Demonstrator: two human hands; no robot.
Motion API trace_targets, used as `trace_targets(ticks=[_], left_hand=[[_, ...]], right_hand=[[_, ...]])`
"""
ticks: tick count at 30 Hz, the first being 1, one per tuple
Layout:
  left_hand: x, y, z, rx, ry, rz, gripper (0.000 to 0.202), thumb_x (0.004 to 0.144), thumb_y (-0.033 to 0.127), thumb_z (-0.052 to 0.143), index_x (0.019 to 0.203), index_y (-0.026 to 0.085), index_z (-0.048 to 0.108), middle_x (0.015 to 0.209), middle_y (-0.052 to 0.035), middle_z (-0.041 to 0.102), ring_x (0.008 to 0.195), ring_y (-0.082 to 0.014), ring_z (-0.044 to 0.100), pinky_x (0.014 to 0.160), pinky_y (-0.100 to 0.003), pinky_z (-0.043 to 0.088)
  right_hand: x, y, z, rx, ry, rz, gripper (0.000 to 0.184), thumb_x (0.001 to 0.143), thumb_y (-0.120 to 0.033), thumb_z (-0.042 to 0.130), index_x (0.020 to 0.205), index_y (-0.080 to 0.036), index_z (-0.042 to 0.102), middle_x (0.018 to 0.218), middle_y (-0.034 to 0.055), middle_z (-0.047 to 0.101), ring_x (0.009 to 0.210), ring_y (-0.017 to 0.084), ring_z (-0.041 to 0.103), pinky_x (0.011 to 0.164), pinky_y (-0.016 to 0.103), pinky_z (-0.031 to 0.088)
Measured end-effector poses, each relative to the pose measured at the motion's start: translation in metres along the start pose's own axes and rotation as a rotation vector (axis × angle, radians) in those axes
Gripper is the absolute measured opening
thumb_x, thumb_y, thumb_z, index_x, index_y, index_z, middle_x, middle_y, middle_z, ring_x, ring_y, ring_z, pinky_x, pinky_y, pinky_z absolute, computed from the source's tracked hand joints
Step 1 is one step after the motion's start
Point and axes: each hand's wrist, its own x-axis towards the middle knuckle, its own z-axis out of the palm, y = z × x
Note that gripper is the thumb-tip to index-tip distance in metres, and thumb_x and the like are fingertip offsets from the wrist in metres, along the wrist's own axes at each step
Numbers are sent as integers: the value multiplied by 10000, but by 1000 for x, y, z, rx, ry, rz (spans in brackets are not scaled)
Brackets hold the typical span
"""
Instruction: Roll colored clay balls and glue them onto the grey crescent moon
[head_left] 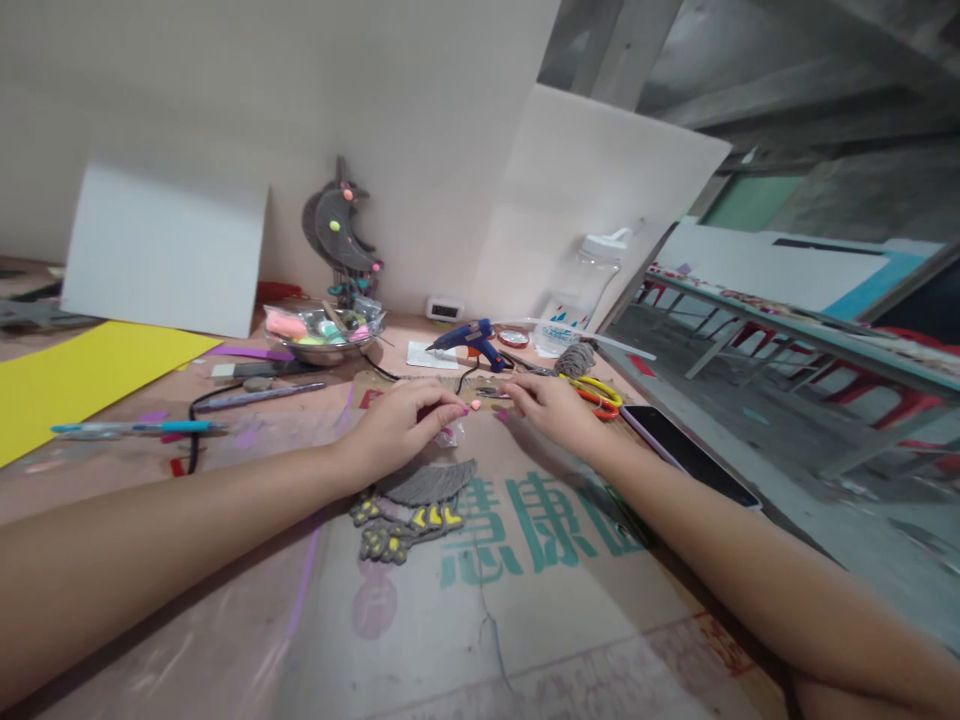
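My left hand [411, 420] is closed, its thumb and fingers pinched on a small clear plastic wrapper [451, 436] with bright pink clay in it. Just past those fingertips lies a small salmon-pink clay ball [475, 405]. Opposite, my right hand [553, 408] has thumb and fingers drawn together; whatever they pinch is too small to make out. A magenta bit [502, 416] shows below its fingertips. Beneath my left hand are a grey clay crescent [429, 483] and grey clay pieces with yellow marks [385, 540], lying on the plastic-covered cardboard [405, 660].
Behind the hands are a blue glue gun [469, 340], a bowl of wrapped clay [322, 345] and a water bottle [581, 290]. Scissors [596, 392] and a phone [690, 455] lie right. Pens [142, 428] and yellow paper [97, 375] lie left. A moon decoration [337, 230] hangs at the back.
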Motion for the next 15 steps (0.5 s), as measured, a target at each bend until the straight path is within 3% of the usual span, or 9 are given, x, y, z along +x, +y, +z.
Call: trace_targets(ticks=[5,7,12,15], left_hand=[[0,1,0,-33,0,-37,203,894,313,539,850,175,681,730,1,614,677,-125,563,650,-248,430],[0,1,0,-58,5,-60,178,873,306,569,855,177,689,740,0,620,683,-125,567,641,-244,434],[-1,2,-1,-105,-11,-71,118,829,263,614,819,176,693,744,3,625,713,-129,577,643,-236,442],[-1,4,-1,-86,-27,-41,94,816,246,628,799,187,698,746,12,634,736,-128,577,669,-236,434]], right_hand=[[-3,-9,-2,104,179,5,221,895,-261,498,861,-148,686,733,35,687,646,156,595,599,254,425],[-7,-18,-2,165,190,-49,202,897,-265,510,926,-159,680,779,36,696,645,147,601,599,253,452],[-21,-37,6,82,98,-398,297,903,-199,521,1191,-223,589,1043,64,693,885,176,641,779,317,512],[-26,-38,16,35,153,-533,335,920,-189,502,1247,-248,545,1051,56,687,921,169,643,797,315,521]])
